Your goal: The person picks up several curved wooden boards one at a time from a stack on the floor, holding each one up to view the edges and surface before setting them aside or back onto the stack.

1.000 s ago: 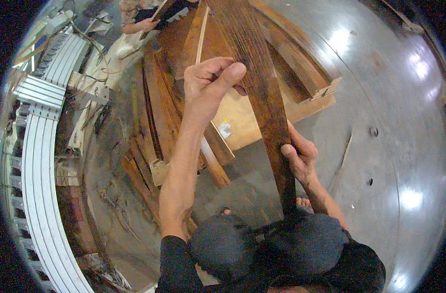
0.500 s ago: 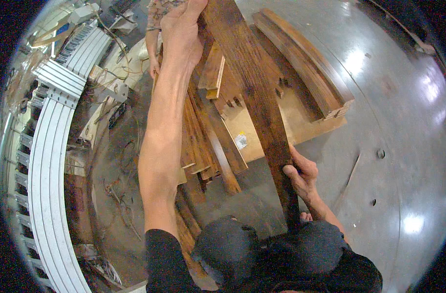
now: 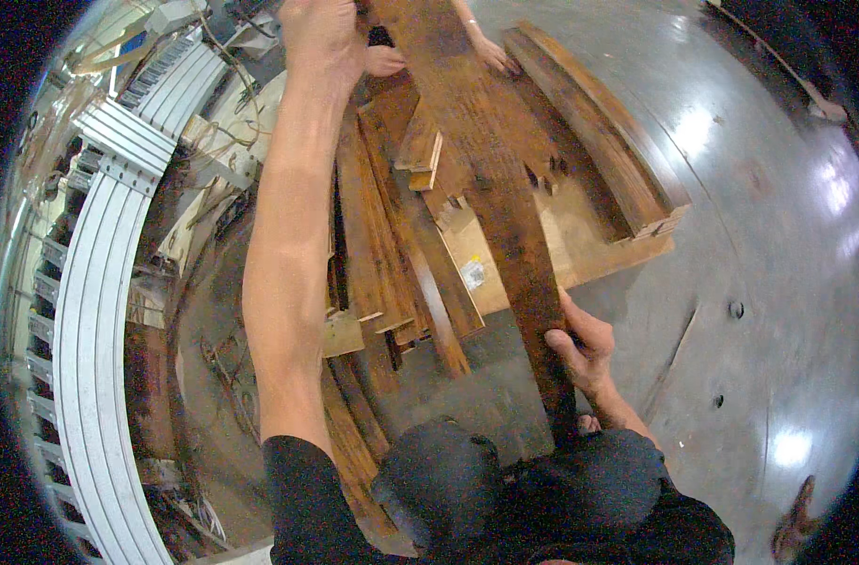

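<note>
A long dark brown wooden plank [image 3: 505, 198] slants from the top of the view down toward my body. My right hand [image 3: 587, 347] grips its near right edge, thumb on the upper face and fingers partly hidden behind. My left hand [image 3: 324, 38], cut off by the top edge of the view, is closed at the plank's far left edge; its fingertips are hidden. Below the plank lies a spread of similar brown boards [image 3: 382, 226], some with pale cut ends. A short board piece [image 3: 420, 141] rests on top of them.
Another person's hands [image 3: 490, 52] reach in from the far side, one on each side of the plank. Stacked boards [image 3: 599, 132] lie on a pale sheet [image 3: 599, 268] at right. A ribbed metal conveyor [image 3: 95, 339] curves along the left. Small scraps dot the grey floor [image 3: 702, 330].
My left arm has shifted left, with the plank's far end slightly left too. The other person's hands have come into view beside the plank. My right hand keeps its hold.
</note>
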`<state>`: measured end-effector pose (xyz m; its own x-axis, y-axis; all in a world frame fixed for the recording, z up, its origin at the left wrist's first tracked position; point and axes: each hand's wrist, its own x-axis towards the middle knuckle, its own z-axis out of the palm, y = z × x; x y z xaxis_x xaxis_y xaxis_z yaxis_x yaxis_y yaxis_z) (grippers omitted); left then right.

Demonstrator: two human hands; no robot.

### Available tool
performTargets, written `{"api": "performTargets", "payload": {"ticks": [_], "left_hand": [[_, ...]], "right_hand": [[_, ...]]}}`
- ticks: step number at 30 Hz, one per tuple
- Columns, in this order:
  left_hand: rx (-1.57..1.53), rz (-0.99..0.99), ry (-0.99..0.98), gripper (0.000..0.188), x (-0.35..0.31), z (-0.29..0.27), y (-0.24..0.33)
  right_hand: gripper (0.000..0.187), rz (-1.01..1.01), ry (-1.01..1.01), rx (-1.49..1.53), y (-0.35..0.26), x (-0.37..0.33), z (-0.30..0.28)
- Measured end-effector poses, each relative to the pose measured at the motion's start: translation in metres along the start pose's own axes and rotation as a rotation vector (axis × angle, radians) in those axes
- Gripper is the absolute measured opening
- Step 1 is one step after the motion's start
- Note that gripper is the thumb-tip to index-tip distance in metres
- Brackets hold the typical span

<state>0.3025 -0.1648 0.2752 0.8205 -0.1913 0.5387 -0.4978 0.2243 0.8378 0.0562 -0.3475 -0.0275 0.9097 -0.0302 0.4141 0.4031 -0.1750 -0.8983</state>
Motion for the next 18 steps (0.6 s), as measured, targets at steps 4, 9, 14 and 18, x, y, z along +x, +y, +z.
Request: {"api": "performTargets", "payload": {"ticks": [4, 9, 14, 18], "left_hand": [[-0.084, 0.023, 0.01, 0.034, 0.006, -0.005, -0.004], [-0.207, 0.038, -0.227, 0.037, -0.006, -0.005, 0.007], [-0.14, 0.194, -0.135, 0.045, -0.006, 0.01, -0.008], [-0.11, -0.139, -0.093, 0.035, -0.078, 0.045, -0.041]], "right_hand": [[0.053, -0.015, 0.013, 0.046, 0.01, -0.004, -0.001], [0.053, -0.075, 0.031, 0.079, 0.005, -0.004, 0.006], [0.052, -0.061, 0.069, 0.087, 0.003, -0.004, -0.006], [0.05, -0.071, 0.259, 0.099, -0.008, 0.025, -0.013]]}}
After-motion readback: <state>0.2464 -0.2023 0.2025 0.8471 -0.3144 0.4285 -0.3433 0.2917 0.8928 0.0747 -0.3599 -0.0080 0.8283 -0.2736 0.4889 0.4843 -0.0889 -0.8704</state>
